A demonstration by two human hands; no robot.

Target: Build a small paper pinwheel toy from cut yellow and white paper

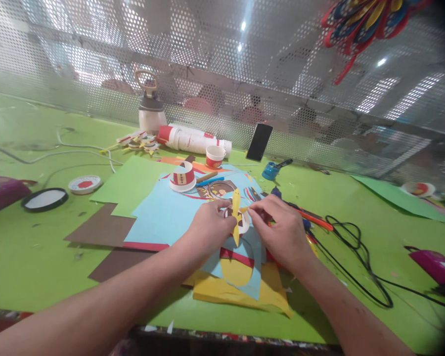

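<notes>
Green covers the whole desk (29,257), which runs back to a perforated metal screen (244,74). On it lies a spread of paper sheets: a light blue sheet (159,217) over brown and green ones, and a yellow sheet (241,291) near the front edge. Further back stand a white bottle with a handle (151,111), a lying stack of paper cups (193,140), a single red-and-white cup (215,156) and a dark phone (259,142) leaning on the screen. A black cable (356,257) loops across the right side.

Above the blue sheet, both hands meet on a small paper cup (241,221) with a yellow paper strip (236,212) laid over it. The left hand (211,227) is closed around the cup from its side; the right hand (282,232) pinches the strip's end between thumb and fingertips, touching the cup.

The work would go best, I judge, with the cup held steady and the strip pressed flat and centred before letting go.

Open room lies left of the sheets; the cable and tools crowd the right, and the desk's front edge is close under the forearms.
</notes>
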